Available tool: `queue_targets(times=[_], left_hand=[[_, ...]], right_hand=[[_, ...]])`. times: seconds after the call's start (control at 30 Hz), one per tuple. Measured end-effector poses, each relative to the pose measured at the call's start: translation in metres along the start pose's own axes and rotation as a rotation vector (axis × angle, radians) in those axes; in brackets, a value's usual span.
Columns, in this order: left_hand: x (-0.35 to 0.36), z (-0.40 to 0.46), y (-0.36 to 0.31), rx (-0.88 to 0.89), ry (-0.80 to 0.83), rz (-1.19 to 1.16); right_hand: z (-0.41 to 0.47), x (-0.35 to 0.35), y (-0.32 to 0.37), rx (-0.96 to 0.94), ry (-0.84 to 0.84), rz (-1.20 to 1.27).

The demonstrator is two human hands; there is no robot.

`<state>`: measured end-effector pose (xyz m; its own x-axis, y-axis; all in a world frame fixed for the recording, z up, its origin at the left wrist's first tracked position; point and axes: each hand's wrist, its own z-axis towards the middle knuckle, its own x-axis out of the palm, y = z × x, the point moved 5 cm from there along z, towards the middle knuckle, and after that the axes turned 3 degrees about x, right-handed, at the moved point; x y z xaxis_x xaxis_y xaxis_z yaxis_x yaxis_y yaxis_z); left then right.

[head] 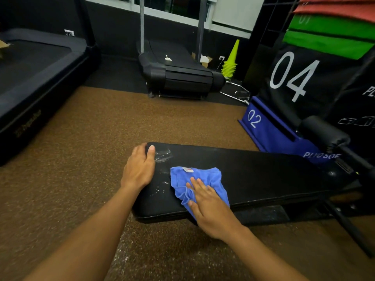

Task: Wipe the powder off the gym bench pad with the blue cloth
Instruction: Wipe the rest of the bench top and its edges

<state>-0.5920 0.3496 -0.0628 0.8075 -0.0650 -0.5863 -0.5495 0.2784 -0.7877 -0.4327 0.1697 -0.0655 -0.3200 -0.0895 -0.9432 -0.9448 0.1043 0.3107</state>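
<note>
Wiping toward remaining powder
Our flat right hand (211, 207) presses the crumpled blue cloth (197, 182); we sweep upward-left toward white powder (163, 157) on the black padded bench pad (253, 169), left hand (140, 166) bracing, spread.

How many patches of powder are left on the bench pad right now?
2 visible: a smeared patch beside the left hand, and scattered specks left of the blue cloth. More may hide under the cloth or hands.

Under my flat right hand (211, 207) the blue cloth (199, 182) looks soft, matt and rumpled, the bench pad (263, 175) my left hand (140, 165) rests on is smooth black vinyl with a dull sheen, smeared with chalky white powder (163, 157), above rough speckled brown rubber flooring (91, 142).
</note>
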Motion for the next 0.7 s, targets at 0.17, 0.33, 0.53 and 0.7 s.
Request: queue_targets(times=[0.17, 0.33, 0.53, 0.7], left_hand=[[0.001, 0.001, 0.003, -0.011, -0.001, -0.004], [0.001, 0.000, 0.004, -0.002, -0.014, -0.011], [0.000, 0.000, 0.005, 0.006, -0.030, -0.024], [0.003, 0.001, 0.004, 0.008, -0.028, 0.033]], right_hand=[[0.013, 0.003, -0.008, 0.001, -0.071, -0.069], [0.055, -0.006, -0.027, 0.056, -0.094, -0.002], [0.117, -0.025, -0.051, 0.050, -0.141, 0.006], [0.129, -0.050, -0.059, 0.080, -0.252, 0.265]])
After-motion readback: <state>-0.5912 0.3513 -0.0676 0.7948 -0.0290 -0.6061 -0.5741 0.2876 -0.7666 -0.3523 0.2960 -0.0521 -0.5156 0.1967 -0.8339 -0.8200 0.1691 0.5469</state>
